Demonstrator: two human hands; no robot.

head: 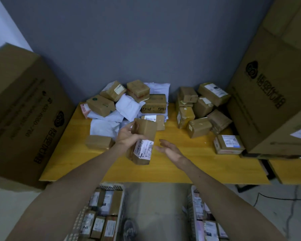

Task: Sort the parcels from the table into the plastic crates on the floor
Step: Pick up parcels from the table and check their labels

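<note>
1. Two bare forearms reach in from the bottom edge, over the floor and out above the surface.
2. Left hand: its fingers curl round the upper left side of a brown parcel, with the thumb across the front face. The parcel is held up clear of the surface, on end and slightly tilted. A white shipping label on its lower half faces the camera.
3. Right hand: its fingers are straight and spread and hold nothing. The palm is turned toward the parcel, just beside its right edge.
4. A small brown box lies on the surface just beside the left wrist.
5. Beyond the hands, a heap of brown boxes and white mailer bags is piled against the grey wall.
6. To the right, well apart from that heap, sits a cluster of brown boxes. A flat labelled parcel lies at its near right end.
7. Large cartons flank the surface, one on the left and one on the right.
8. On the floor below the near edge stand two crates, the left crate and the right crate. Both hold labelled parcels.
</note>
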